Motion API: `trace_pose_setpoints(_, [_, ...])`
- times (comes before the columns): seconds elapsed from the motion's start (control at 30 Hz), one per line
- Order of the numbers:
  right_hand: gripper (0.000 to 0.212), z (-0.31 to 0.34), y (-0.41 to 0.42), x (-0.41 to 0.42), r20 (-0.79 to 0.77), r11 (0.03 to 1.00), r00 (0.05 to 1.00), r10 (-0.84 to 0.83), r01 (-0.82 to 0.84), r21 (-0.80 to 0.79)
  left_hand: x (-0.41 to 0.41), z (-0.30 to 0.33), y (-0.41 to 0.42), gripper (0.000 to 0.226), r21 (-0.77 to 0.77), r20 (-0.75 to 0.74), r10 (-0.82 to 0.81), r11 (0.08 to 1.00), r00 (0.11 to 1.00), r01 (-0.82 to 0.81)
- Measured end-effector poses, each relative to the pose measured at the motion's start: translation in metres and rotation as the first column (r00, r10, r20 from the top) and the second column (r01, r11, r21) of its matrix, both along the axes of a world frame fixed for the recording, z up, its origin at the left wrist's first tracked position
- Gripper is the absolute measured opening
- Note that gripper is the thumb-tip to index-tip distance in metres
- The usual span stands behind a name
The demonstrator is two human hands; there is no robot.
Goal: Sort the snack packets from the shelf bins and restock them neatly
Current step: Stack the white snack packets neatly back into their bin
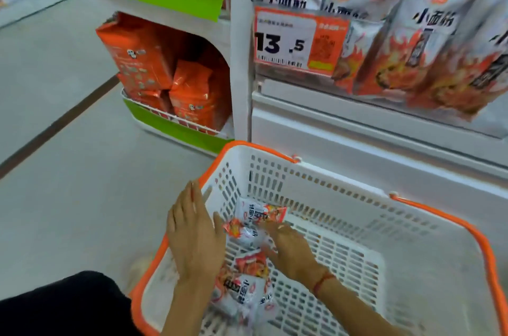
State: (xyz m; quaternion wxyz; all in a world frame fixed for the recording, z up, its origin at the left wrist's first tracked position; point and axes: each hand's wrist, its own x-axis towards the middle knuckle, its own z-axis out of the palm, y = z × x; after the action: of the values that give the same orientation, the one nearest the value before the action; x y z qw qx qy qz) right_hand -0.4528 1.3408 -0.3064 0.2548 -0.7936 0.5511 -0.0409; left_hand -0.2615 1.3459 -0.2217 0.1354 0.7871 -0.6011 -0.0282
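Note:
A white basket with an orange rim [357, 190] stands on the floor before the shelf. A few white-and-orange snack packets [258, 216] lie in its left part, with more of the same packets [247, 289] nearer me. My left hand [193, 234] hovers over the basket's left rim with straight fingers, holding nothing. My right hand [288, 247] reaches into the basket, its fingers on the packets; whether it grips one is blurred. Large bags of the same snack [428, 41] stand on the shelf above.
A price tag reading 13.5 [288, 44] hangs on the shelf front. Orange bags [165, 72] fill a green-edged end display to the left. Grey floor with a dark stripe [55, 127] stretches left. My dark-clad knee [63, 305] is at the bottom left.

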Motion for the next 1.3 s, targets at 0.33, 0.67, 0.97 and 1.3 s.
trace_pose_setpoints(0.33, [0.052,0.003,-0.019,-0.003,-0.041,0.989,0.992,0.117,-0.12,-0.081,-0.034,0.012,-0.003,0.037,-0.181,-0.266,-0.12,0.981,0.956,0.073])
trace_pose_setpoints(0.67, [0.04,0.106,0.015,-0.086,0.144,0.926,0.989,-0.022,0.075,-0.371,-0.08,0.031,-0.009,0.039,0.457,-0.881,0.424,0.878,0.212,0.143])
trace_pose_setpoints(0.97, [0.043,0.152,0.01,-0.078,0.482,0.678,0.476,-0.735,0.503,0.537,-0.105,0.061,-0.014,0.032,0.254,-0.955,0.206,0.941,0.215,0.224])
trace_pose_setpoints(1.3, [0.044,0.15,0.009,-0.06,0.674,0.6,0.135,-0.726,0.603,0.525,-0.093,0.061,-0.009,0.035,0.225,-0.967,0.212,0.971,0.142,0.08])
